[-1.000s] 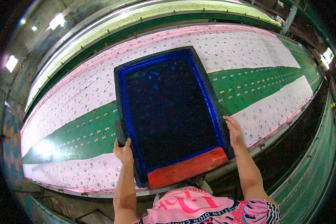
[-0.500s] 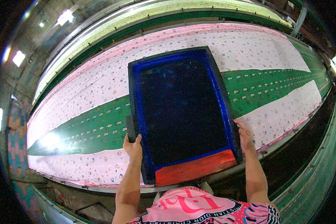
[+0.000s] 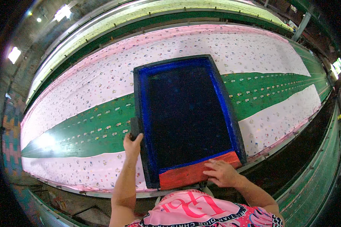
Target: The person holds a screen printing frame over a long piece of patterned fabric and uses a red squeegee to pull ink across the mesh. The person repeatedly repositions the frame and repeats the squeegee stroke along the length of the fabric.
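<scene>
The left hand [image 3: 132,145] grips a black block [image 3: 134,125]; the dark screen [image 3: 187,117] lies just right of that hand; the right hand [image 3: 222,174], fingers loosely spread, overlies its red strip [image 3: 183,176]; patterned cloth [image 3: 257,53] extends beyond both

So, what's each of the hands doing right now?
Left hand: closed on the dark block beside the frame.
Right hand: open over the red strip, holding nothing.
</scene>
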The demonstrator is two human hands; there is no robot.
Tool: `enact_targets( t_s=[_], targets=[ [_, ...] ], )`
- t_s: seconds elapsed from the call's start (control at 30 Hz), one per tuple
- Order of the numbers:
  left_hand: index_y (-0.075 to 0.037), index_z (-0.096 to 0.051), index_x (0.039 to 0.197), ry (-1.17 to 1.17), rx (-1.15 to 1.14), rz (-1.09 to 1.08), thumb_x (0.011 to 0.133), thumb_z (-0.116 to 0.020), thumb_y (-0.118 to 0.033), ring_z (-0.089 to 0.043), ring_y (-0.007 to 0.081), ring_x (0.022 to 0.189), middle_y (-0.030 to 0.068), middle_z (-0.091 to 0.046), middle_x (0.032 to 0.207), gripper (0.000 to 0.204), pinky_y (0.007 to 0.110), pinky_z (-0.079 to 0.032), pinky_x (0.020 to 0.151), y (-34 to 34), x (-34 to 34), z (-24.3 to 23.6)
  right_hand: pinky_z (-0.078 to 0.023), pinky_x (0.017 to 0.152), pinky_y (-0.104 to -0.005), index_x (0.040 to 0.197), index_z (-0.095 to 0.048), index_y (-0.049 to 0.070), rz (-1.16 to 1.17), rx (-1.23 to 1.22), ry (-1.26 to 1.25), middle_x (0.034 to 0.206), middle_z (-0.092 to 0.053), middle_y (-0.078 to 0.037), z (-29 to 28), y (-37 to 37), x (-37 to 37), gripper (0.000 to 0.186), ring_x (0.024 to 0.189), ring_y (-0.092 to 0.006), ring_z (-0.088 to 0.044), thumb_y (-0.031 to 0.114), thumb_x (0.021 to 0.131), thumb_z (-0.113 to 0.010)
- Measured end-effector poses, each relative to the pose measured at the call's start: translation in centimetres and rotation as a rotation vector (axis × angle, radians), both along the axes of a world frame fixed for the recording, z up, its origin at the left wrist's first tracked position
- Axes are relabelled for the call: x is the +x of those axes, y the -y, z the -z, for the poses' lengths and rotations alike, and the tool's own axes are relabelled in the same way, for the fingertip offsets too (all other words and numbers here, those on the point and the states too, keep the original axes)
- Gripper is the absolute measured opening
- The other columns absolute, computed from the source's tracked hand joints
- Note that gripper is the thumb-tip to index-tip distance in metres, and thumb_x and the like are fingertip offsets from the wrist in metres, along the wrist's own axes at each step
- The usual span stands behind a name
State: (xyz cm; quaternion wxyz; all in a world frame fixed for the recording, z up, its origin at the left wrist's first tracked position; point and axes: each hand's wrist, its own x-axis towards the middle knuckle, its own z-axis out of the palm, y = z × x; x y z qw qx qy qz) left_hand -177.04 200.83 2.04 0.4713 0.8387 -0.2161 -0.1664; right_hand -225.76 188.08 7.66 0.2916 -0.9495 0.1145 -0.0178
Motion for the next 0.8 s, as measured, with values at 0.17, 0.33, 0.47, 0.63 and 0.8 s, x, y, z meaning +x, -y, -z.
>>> enact_targets(
  t_s=[0.17,0.33,0.47,0.63,0.8],
  targets=[
    [0.003,-0.069,0.14,0.255,-0.043,0.11,0.083,-0.096,-0.029,-0.079,0.0328,0.108,0.0213,-0.08,0.12,0.071,0.043,-0.061,0.098,4.3,6.2,0.5,-0.049,0.121,-0.0573,0.146,-0.072,0.015,0.042,-0.174,-0.07,0.159,-0.064,-0.015,-1.3,-3.2,1.4,0.057,0.148,-0.0407,-0.059,0.026,0.091,-0.083],
    [0.0,-0.079,0.121,0.084,-0.049,0.198,0.078,-0.089,-0.019,-0.078,0.03,0.1,0.0184,-0.082,0.109,0.048,0.041,-0.061,0.095,6.2,7.3,0.5,-0.051,0.118,-0.0537,0.145,-0.073,0.014,0.032,-0.275,-0.098,0.154,-0.067,-0.015,-1.7,-3.3,2.1,0.056,0.144,-0.0386,-0.063,0.014,0.089,-0.075],
    [-0.002,-0.081,0.116,-0.048,-0.148,0.134,0.076,-0.086,-0.017,-0.078,0.0294,0.095,0.0172,-0.082,0.104,0.043,0.04,-0.062,0.091,6.2,6.6,1.2,-0.054,0.114,-0.051,0.142,-0.074,0.011,0.039,-0.386,-0.083,0.148,-0.071,-0.014,-2.3,-4.2,3.1,0.054,0.138,-0.0366,-0.067,0.006,0.088,-0.07],
    [-0.002,-0.081,0.118,0.036,-0.168,0.129,0.074,-0.086,-0.018,-0.077,0.0276,0.092,0.0165,-0.081,0.102,0.047,0.04,-0.062,0.089,5.7,7.5,2.4,-0.055,0.112,-0.0514,0.141,-0.074,0.011,0.027,-0.378,-0.111,0.14,-0.075,-0.013,-3.1,-4.4,7.5,0.053,0.131,-0.0348,-0.071,0.007,0.089,-0.07],
    [-0.002,-0.08,0.117,-0.077,-0.231,0.137,0.074,-0.086,-0.018,-0.077,0.0277,0.092,0.0156,-0.081,0.102,0.047,0.04,-0.062,0.089,6.3,7.1,2.5,-0.061,0.101,-0.051,0.134,-0.078,0.013,0.09,-0.208,-0.273,0.124,-0.08,-0.012,-5.5,-2.7,11.0,0.047,0.115,-0.0361,-0.077,0.005,0.088,-0.069]
  ],
)
